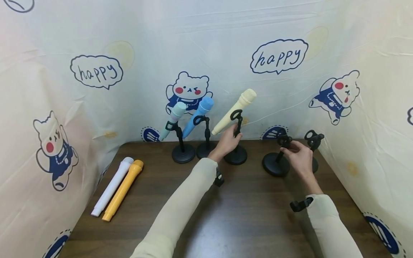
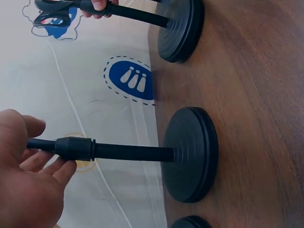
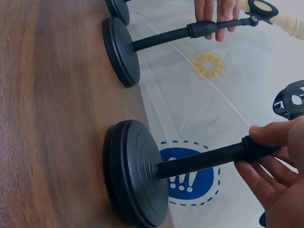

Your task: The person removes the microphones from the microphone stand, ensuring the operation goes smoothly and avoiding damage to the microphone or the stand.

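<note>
My left hand (image 1: 227, 142) holds the upper pole of a black microphone stand (image 1: 236, 156), just below its clip. A cream microphone (image 1: 233, 111) leans in that clip, head up to the right. In the left wrist view, the fingers of the left hand (image 2: 28, 171) curl round the pole near its collar (image 2: 75, 148). My right hand (image 1: 300, 157) grips another black stand (image 1: 275, 165) below its clip, which carries no microphone. Thumb and fingers of the right hand (image 3: 278, 164) pinch its collar in the right wrist view. Whether this base sits flat on the table, I cannot tell.
To the left, a mint microphone (image 1: 174, 118) and a blue microphone (image 1: 198, 116) lean in their stands. White (image 1: 113, 186) and yellow (image 1: 123, 190) microphones lie on the wooden table (image 1: 245, 215). One more stand (image 1: 314, 143) is behind my right hand. Printed cloth (image 1: 226, 46) surrounds the table.
</note>
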A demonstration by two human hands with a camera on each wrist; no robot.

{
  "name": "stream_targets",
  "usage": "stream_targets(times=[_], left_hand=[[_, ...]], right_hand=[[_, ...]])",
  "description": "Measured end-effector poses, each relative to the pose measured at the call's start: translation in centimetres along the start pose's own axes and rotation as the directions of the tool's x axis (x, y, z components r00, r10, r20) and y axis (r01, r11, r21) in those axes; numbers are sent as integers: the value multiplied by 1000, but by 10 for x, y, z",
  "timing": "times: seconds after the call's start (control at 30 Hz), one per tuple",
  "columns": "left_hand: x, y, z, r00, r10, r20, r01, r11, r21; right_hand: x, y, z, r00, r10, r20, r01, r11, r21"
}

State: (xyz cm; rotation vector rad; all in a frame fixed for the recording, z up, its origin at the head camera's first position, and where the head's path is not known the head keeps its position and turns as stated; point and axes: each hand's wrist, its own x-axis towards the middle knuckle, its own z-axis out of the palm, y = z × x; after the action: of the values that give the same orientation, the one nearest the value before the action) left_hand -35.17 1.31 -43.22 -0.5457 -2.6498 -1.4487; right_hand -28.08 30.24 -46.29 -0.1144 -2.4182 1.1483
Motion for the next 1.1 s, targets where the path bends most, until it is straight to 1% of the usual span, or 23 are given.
stream_targets(times=[0.07, 0.17, 0.3, 0.4, 0.6, 0.73, 0.87, 1.0, 1.1], left_hand=[[2, 0, 2, 1000, 11, -18, -11, 1000, -4], [4, 1, 4, 998, 33, -54, -35, 999, -36], [6, 0, 6, 991, 69, -111, -78, 994, -72], [7, 0, 7, 986, 85, -144, -92, 995, -45], [7, -1, 9, 977, 93, -192, -90, 996, 21], [8, -1, 9, 971, 99, -216, -93, 995, 36], [8, 0, 8, 968, 107, -228, -98, 994, 52], [7, 0, 8, 965, 121, -234, -111, 992, 53], [6, 1, 8, 965, 125, -232, -117, 992, 50]], right_hand=[[2, 2, 0, 1000, 7, -3, -7, 1000, -9], [4, 6, 1, 1000, 15, -5, -15, 1000, -22], [6, 9, 2, 1000, 23, 6, -23, 999, -27], [7, 9, 1, 999, 34, 20, -34, 999, -30], [7, 8, -1, 998, 46, 45, -45, 998, -35], [9, 9, -2, 998, 37, 44, -35, 999, -27], [9, 10, 0, 998, 49, 39, -49, 999, -22], [8, 12, 1, 997, 66, 40, -65, 998, -15], [7, 12, 1, 997, 65, 40, -64, 997, -31]])
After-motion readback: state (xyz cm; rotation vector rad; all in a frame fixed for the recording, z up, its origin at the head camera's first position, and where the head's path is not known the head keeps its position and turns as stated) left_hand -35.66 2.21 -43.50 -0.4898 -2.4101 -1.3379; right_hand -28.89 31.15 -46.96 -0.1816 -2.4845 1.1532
